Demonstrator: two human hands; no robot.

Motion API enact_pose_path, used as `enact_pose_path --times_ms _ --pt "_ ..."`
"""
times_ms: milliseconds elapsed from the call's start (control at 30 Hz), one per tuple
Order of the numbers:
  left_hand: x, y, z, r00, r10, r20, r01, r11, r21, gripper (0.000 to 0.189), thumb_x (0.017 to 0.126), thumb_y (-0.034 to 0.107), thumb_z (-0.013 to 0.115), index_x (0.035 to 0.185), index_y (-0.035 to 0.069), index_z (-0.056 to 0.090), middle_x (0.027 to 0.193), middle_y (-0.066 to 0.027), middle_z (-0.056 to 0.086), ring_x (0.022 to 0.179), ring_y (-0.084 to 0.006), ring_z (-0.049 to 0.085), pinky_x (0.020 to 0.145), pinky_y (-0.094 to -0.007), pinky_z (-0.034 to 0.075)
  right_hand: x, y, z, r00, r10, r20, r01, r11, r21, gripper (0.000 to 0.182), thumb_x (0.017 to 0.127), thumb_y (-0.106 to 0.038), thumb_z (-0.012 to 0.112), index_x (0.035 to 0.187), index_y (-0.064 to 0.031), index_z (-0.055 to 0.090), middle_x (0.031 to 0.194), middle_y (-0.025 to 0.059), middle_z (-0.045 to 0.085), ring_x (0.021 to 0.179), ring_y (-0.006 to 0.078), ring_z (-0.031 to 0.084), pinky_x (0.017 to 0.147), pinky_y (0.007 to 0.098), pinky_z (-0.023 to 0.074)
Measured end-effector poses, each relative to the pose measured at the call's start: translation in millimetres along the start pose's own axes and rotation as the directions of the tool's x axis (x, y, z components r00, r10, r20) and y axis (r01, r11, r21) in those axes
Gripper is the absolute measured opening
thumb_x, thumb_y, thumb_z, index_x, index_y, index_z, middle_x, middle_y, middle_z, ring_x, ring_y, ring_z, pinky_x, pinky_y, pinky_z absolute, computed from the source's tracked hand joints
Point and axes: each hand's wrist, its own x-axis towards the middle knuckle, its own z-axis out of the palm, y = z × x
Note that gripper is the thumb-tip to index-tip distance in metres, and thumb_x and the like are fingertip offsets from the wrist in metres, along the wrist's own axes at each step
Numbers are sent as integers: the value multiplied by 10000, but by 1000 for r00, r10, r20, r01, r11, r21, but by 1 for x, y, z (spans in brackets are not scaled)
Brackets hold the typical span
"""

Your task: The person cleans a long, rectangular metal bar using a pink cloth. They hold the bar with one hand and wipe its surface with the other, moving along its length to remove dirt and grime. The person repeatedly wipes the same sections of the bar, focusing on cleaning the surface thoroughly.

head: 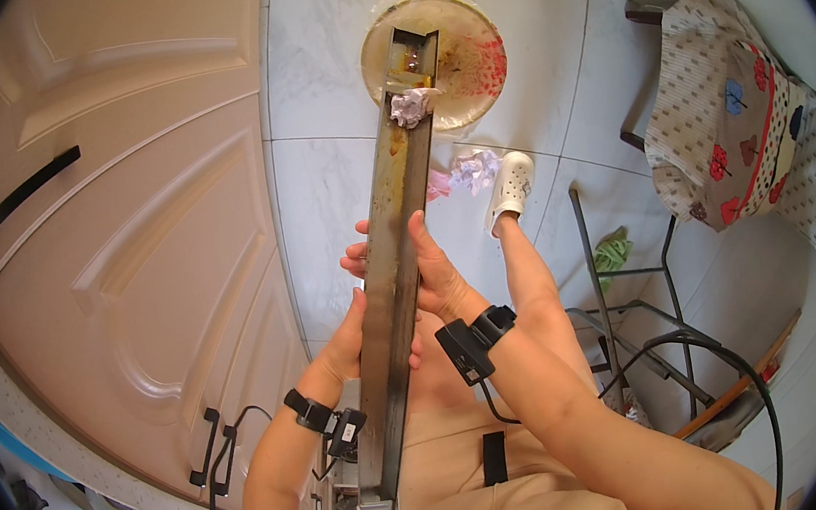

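A long metal trough (391,295) with brown, greasy residue runs away from my body, its far end over a round, plastic-covered container (476,28). My left hand (345,334) grips it from the left at the nearer part, the fingertips showing past its right edge. Further along, my right hand (438,270) holds the right side, with its fingers reaching underneath to the left edge. A crumpled wad of paper (409,108) sits in the trough near the far end. Beyond the wad, amber grease pools in the channel.
Crumpled paper (475,170) lies on the tiled floor by my white clog (513,186). Cabinet doors (149,232) with black handles line the left. On the right stand a metal-framed folding chair (589,257), a patterned cloth (714,122) and a green bag (612,250). A black cable (758,381) loops beside my right arm.
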Motion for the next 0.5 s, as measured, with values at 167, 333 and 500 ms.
enact_pose_path --times_ms 167,333,500 --pt "-6 6 19 974 -57 -219 74 995 70 953 779 842 212 1182 26 497 830 -155 624 710 -289 639 678 -395 535 -5 -36 -35 762 -590 -269 228 633 -740 412 903 -344 591 1207 -69 549 991 42 581 882 157 525 811 305 446" --pt "-12 6 33 940 -39 -340 124 964 235 948 794 833 169 1163 24 495 791 -132 603 682 -249 630 657 -364 532 -6 -90 22 602 -716 353 -33 -464 -885 303 816 -118 635 1119 -128 629 909 84 469 859 241 487 772 352 410" --pt "-19 0 35 946 -16 -323 117 948 295 912 810 819 166 1186 50 481 806 -130 606 668 -223 629 630 -336 530 9 -103 28 620 -617 484 -172 -710 -683 287 782 -161 664 1067 -127 645 907 97 462 890 280 471 743 399 379"
